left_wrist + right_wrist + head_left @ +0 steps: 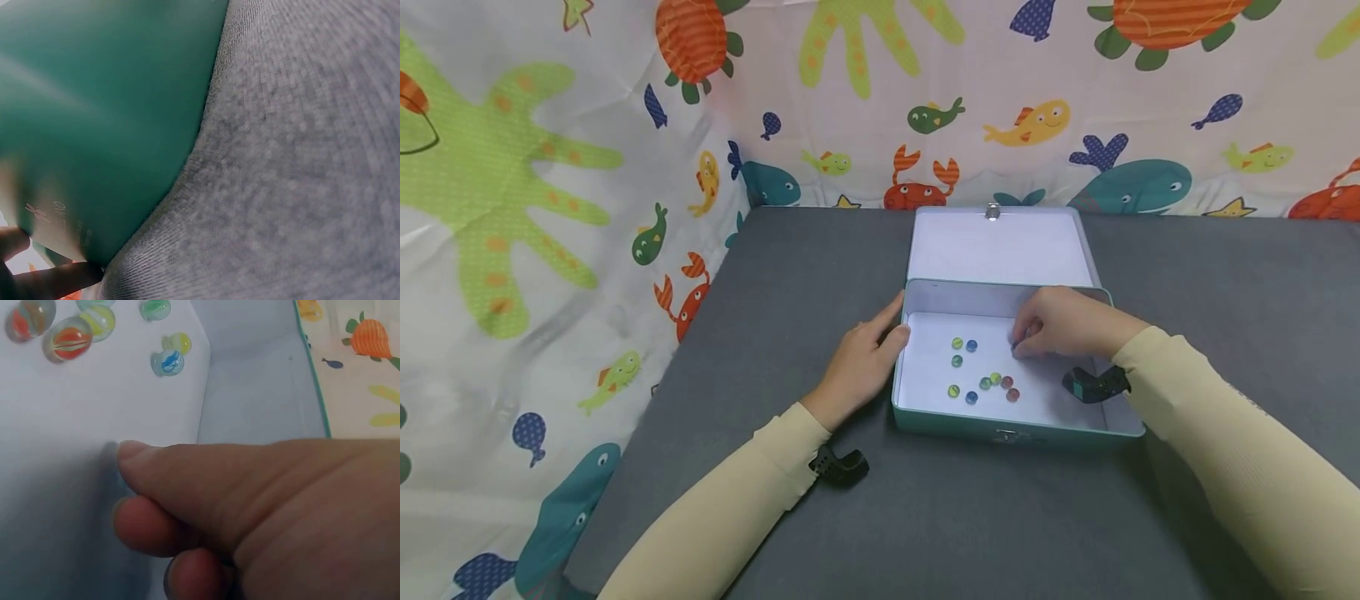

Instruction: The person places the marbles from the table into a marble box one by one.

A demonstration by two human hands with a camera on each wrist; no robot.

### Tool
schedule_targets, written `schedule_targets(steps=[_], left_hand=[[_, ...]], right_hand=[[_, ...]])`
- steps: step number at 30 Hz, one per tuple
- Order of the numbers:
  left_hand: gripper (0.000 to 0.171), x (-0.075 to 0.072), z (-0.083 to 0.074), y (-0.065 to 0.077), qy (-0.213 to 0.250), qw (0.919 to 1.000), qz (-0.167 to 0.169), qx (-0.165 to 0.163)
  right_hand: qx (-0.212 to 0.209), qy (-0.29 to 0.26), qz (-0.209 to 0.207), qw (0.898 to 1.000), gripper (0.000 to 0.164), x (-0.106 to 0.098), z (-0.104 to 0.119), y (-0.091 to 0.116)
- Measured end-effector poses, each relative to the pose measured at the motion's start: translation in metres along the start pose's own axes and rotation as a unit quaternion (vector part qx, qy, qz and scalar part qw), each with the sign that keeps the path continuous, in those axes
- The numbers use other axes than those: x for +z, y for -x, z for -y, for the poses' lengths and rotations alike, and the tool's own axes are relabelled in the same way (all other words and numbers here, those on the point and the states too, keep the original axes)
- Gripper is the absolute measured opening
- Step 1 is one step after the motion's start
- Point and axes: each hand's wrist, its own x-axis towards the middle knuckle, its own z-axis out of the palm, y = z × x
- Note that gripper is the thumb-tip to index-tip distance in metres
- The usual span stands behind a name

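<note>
A teal tin box [955, 422] with a white inside stands on the table, its lid [1000, 242] laid back. Several glass marbles [972, 346], blue, green, yellow and red, lie on its floor. My right hand [1063, 321] reaches into the right half; its thumb and fingers are curled together on a small blue marble [1014, 346], mostly hidden by them. Against the box's left wall rests my left hand [861, 362], fingers fairly straight, thumb at the rim. In the left wrist view, its fingers [59, 280] touch the teal side.
A grey cloth covers the table [820, 267]. Behind and to the left hangs a white curtain [850, 117] printed with sea animals. A metal clasp [992, 212] sticks up from the lid's far edge. Dark camera mounts [842, 468] sit on both wrists.
</note>
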Motion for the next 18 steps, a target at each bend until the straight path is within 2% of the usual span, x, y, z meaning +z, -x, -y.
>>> schedule_targets(steps=[9, 18], left_hand=[[0.056, -0.0001, -0.0022, -0.0002, -0.001, 1.0000, -0.005, -0.004], [0.058, 0.0021, 0.0016, 0.0004, -0.001, 0.9999, -0.007, 0.008]], right_hand=[[0.014, -0.017, -0.034, 0.999, 0.016, -0.0041, 0.0024, 0.0036], [0.026, -0.065, -0.053, 0.996, 0.019, -0.0089, 0.0025, 0.0098]])
